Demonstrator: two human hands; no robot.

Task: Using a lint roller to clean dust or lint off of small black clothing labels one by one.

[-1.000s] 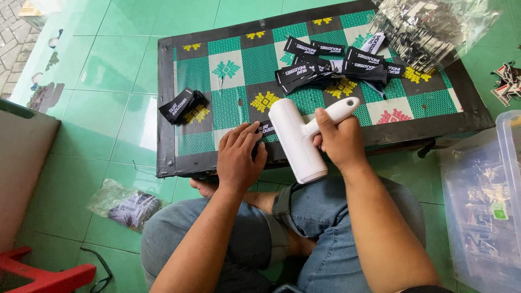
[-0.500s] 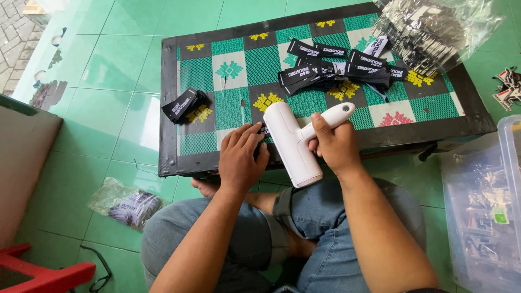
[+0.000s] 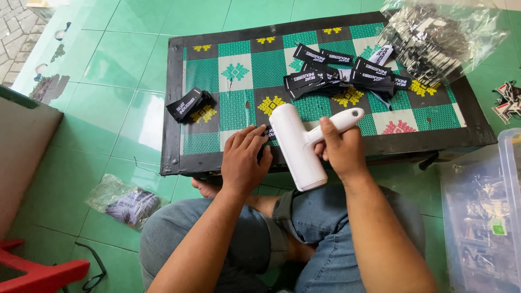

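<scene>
Black label (image 3: 267, 132) perhaps under hands (image 3: 244, 157)

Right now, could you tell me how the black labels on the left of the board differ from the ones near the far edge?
The left stack of labels is small, tidy and folded together, lying alone; the far pile of labels is far larger, loose and spread in overlapping strips. The left stack is nearer the left hand; the far pile lies beyond the white roller. Both are black with white print.
</scene>
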